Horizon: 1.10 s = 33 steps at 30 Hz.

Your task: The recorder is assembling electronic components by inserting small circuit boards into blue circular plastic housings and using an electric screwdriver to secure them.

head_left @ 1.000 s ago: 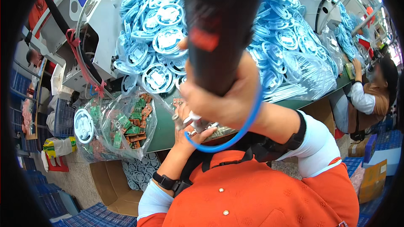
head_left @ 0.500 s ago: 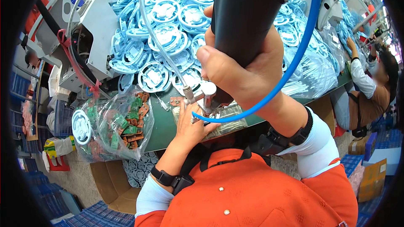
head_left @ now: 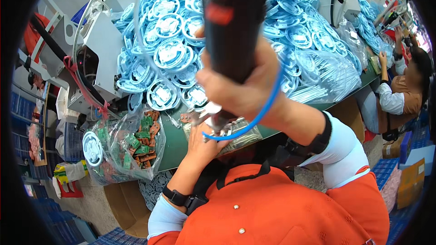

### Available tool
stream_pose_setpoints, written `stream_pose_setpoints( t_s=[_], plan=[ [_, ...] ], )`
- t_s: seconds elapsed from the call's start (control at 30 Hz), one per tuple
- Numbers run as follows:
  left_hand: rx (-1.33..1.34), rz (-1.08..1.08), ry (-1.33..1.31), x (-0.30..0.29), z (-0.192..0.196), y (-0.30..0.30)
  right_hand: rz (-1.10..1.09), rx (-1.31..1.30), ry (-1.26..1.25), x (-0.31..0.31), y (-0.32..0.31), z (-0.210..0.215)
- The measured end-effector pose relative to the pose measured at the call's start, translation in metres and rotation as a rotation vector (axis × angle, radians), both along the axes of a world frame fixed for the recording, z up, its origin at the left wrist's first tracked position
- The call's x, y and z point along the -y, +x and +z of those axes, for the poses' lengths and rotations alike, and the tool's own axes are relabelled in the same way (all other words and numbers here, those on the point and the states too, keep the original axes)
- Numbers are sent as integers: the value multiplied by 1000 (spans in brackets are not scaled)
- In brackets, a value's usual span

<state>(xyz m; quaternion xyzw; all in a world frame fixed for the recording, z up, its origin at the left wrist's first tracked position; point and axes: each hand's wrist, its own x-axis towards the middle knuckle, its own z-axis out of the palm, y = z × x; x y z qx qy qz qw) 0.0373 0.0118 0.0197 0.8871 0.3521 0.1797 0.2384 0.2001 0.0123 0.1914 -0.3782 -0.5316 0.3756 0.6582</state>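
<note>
My right hand is wrapped round the thick black body of an electric screwdriver, which stands nearly upright and is blurred. A blue air hose loops from its metal lower end past my right wrist. My left hand rests on the bench right beside the screwdriver's nose. Its fingertips are hidden behind the metal end, so whatever they touch does not show. Under the nose lies a flat, shiny, clear-looking piece. A small brown circuit board lies just beyond my left hand.
Light-blue round plastic parts are heaped across the green bench. At left are a clear bag of green and brown circuit boards and a grey-white machine. White sticks in a bag lie at right, near a seated co-worker.
My right hand and the screwdriver have shifted left and slightly down, and the tool is now blurred. My left hand stays at nearly the same spot by the nose. The whole view has shifted slightly.
</note>
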Motion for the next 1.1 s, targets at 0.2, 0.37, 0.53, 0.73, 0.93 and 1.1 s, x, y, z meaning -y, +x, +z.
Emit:
stream_pose_setpoints(
  t_s=[0.2, 0.37, 0.53, 0.73, 0.93, 1.1],
  plan=[
    [-155, -56, 273, 14, -3, 6, 225, 312, 80, 0, 83, 37],
    [-107, -57, 244, 19, -14, 4, -113, 42, 176, -14, 28, -4],
    [-95, -42, 201, 21, -16, 4, -40, 12, 246, -21, 27, -25],
    [-48, -46, 163, 18, -15, 7, -40, -88, 244, -21, 30, -36],
    [-58, -72, 172, 18, -13, 6, -215, 91, 141, -13, 24, -34],
    [-109, -56, 176, 21, -14, 2, -111, 161, 190, -21, 23, -24]
  ],
)
